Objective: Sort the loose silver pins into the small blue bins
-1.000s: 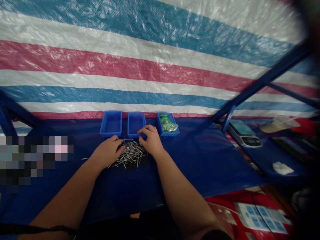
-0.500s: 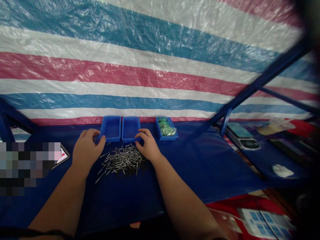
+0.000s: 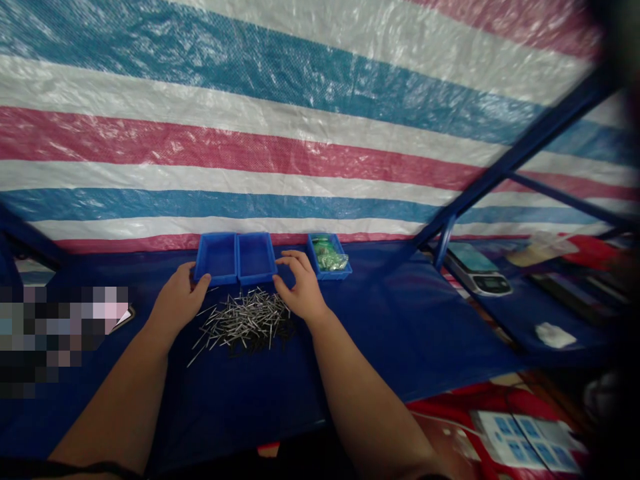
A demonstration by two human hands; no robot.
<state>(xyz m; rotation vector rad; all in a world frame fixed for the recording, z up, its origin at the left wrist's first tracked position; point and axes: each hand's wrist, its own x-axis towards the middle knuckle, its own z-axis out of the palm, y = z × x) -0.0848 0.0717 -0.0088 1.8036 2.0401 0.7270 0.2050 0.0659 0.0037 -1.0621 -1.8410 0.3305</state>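
Observation:
Two empty blue plastic bins stand side by side, the left bin (image 3: 217, 277) touching the right bin (image 3: 257, 275). My left hand (image 3: 175, 297) is at the left bin's near left corner, thumb against it and apart from the curled fingers. At the right bin's right side is my right hand (image 3: 303, 290), its fingers and thumb spread with nothing between them. In front of the bins, between my hands, lies a loose pile of thin metal rods (image 3: 250, 317), silvery with some dark pieces at the near side.
A third blue bin (image 3: 334, 273) holds green items in clear plastic. Farther right are a digital scale (image 3: 480, 270) and a crumpled white piece (image 3: 555, 335). A blue frame bar (image 3: 480, 187) slants up at right. Striped sheeting (image 3: 250, 153) hangs behind the blue tabletop (image 3: 390, 327).
The narrow gap between the two empty bins has closed. My right hand has opened wider and drawn slightly away from the right bin. The view has shifted a little.

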